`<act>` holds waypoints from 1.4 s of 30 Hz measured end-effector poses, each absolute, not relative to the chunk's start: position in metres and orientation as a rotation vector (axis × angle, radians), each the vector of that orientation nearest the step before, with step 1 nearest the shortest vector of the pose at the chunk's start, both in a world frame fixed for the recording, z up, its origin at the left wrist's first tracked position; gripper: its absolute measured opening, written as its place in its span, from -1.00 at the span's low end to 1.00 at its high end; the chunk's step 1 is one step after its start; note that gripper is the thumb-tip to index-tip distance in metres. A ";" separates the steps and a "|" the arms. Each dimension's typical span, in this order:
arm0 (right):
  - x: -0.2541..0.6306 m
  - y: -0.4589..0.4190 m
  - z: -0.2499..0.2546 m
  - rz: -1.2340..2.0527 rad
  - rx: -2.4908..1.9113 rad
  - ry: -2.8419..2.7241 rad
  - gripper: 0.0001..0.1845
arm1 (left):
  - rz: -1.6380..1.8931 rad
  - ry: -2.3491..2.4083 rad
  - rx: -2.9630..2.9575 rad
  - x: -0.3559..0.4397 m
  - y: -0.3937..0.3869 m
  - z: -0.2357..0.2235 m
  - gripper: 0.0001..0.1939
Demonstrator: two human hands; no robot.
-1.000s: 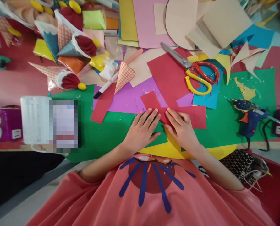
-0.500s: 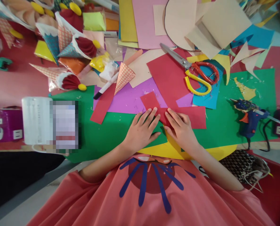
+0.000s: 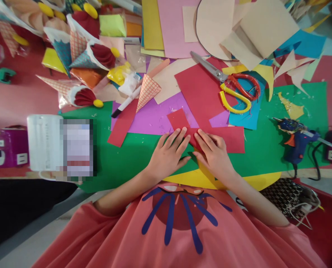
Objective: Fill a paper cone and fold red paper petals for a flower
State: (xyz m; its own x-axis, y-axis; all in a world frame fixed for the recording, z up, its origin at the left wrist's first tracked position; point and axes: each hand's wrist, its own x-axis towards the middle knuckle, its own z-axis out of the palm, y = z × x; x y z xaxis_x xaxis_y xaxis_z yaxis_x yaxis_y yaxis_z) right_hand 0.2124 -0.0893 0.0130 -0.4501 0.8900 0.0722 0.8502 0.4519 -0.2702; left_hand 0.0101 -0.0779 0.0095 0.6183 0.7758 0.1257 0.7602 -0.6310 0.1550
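My left hand [image 3: 167, 154] lies palm down with its fingers stretched out, the fingertips on a folded piece of red paper. Close beside it, my right hand [image 3: 214, 152] presses its outstretched fingertips on the red paper strip [image 3: 234, 139]. One end of the red paper [image 3: 178, 119] angles up past the left fingertips; the part under the fingers is hidden. Beyond the hands lie a larger red sheet [image 3: 199, 89] and scissors [image 3: 224, 80] with red and yellow handles. A checked paper cone [image 3: 148, 91] and a marker [image 3: 126, 102] lie at the upper left.
A blue glue gun [image 3: 297, 143] with its cord lies at the right. At the left are a white box [image 3: 45, 141] and a blurred phone-like screen [image 3: 78, 149]. Finished paper cones [image 3: 94, 56] crowd the far left. A green sheet [image 3: 121, 162] covers the near table.
Almost nothing differs. The whole view has shifted very slightly, and both hands stay on the red paper.
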 end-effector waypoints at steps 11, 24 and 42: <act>0.211 -0.091 0.011 0.272 -1.545 -2.510 -0.45 | 0.299 1.222 2.695 -0.009 -0.077 0.007 -0.43; 0.212 -0.090 0.012 0.164 -1.505 -2.553 -0.44 | 0.279 1.117 2.893 -0.017 -0.066 0.011 -0.50; 0.213 -0.091 0.011 0.290 -1.548 -2.552 -0.42 | 0.209 1.124 2.816 -0.019 -0.063 0.013 -0.44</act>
State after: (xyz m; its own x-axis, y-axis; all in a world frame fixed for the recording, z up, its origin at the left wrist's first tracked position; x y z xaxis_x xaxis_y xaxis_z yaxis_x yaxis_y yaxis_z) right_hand 0.2128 -0.0910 0.0111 -0.4599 0.8877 0.0217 0.8601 0.4514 -0.2375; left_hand -0.0190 -0.0625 0.0133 0.7177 0.6906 0.0891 0.6766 -0.7219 0.1454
